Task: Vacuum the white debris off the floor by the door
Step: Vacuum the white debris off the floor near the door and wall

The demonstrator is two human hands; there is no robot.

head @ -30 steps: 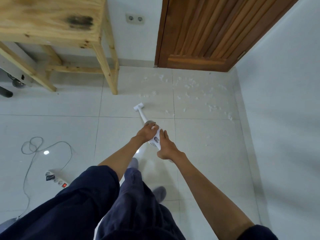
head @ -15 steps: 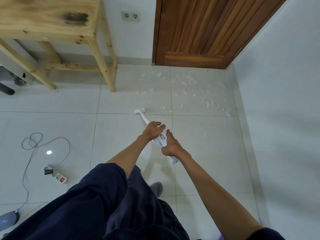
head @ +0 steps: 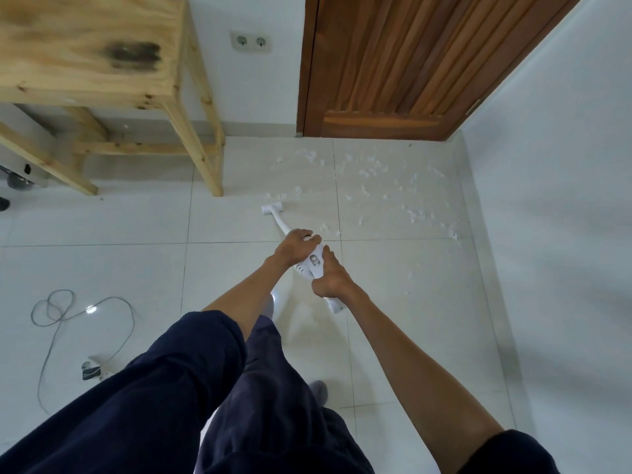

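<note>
White tiles (head: 239,268) run from our dark trousers out to the far wall. Nearest, on our left, a grey cord (head: 51,336) loops over the floor to a power strip (head: 91,371), well apart from the vacuum (head: 316,265). Further out on the left stands a pine table (head: 85,53); its front leg (head: 205,159) comes down near the nozzle (head: 272,209), not touching it. On the right a white wall (head: 564,200) bounds the floor and meets the brown door (head: 410,63) at the corner. Between leg and wall the tiles lie free up to the door's foot.

We hold the vacuum at mid-floor with both hands. Our right hand (head: 333,280) wraps round the rear handle, thumb stretched forward beside the button. Our left hand (head: 295,246) curls over the body ahead of it. The tube slants forward and left, with the nozzle down at the tile. Debris (head: 372,172) lies scattered just beyond and right of the nozzle, thickest before the door, with a few bits near the right wall.
</note>
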